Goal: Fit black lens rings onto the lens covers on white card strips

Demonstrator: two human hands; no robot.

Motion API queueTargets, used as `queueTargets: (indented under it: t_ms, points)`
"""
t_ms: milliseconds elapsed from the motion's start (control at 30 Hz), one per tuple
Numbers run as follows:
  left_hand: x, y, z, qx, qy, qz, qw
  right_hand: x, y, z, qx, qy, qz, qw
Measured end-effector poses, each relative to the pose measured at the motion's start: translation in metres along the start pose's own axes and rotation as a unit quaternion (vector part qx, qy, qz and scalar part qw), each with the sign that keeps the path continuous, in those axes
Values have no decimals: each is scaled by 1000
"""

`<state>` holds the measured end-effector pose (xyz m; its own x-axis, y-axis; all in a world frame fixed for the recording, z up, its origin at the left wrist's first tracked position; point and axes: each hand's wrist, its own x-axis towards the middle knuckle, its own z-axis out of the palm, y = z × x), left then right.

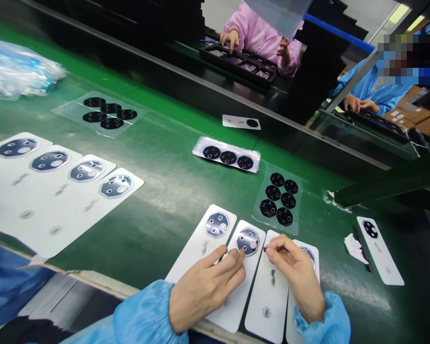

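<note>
Several white phone-back-like panels lie side by side before me. My left hand (pixel 213 282) spreads its fingers across the second white panel (pixel 232 306), fingertips at the lower edge of its shiny octagonal piece (pixel 249 241). Over the top of the third white panel (pixel 267 301), my right hand (pixel 297 267) is closed in a pinch. A small dark bit shows at its fingertips, too small to name. The fingers hide that panel's upper right part. Partly behind the right hand is a fourth white panel (pixel 315 253). The first white panel (pixel 197 248) lies left of them.
A clear sheet of black octagonal stickers (pixel 277 198) lies beyond my hands; another such sheet (pixel 105 114) is farther left. Several white panels (pixel 64 200) overlap at left. A crumpled white paper (pixel 355 248) and a lone panel (pixel 380 253) lie right. Co-workers' hands (pixel 231 40) work opposite.
</note>
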<state>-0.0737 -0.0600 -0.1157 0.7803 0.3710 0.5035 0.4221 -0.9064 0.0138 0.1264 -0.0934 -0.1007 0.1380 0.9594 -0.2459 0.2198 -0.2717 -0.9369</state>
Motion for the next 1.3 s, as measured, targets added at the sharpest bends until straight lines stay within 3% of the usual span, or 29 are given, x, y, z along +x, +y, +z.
queueTargets:
  t_ms: [167, 367, 467, 667, 833, 1300]
  points:
    - [-2, 1, 3, 2, 3, 1, 1000, 7, -7, 16, -198, 33, -140, 970]
    - [0, 1, 5, 1, 8, 2, 1000, 5, -3, 32, -319, 53, -255, 911]
    - [1, 1, 4, 5, 8, 3, 1000, 6, -2, 35, -341, 55, -258, 902]
    - [0, 3, 3, 10, 3, -2, 1000, 11, -9, 28, -304, 62, -222, 925]
    - [1, 3, 3, 21, 4, -3, 1000, 7, -11, 34, -339, 70, -255, 903]
    - [0, 2, 2, 19, 7, -2, 1000, 7, -9, 34, -393, 69, -277, 874]
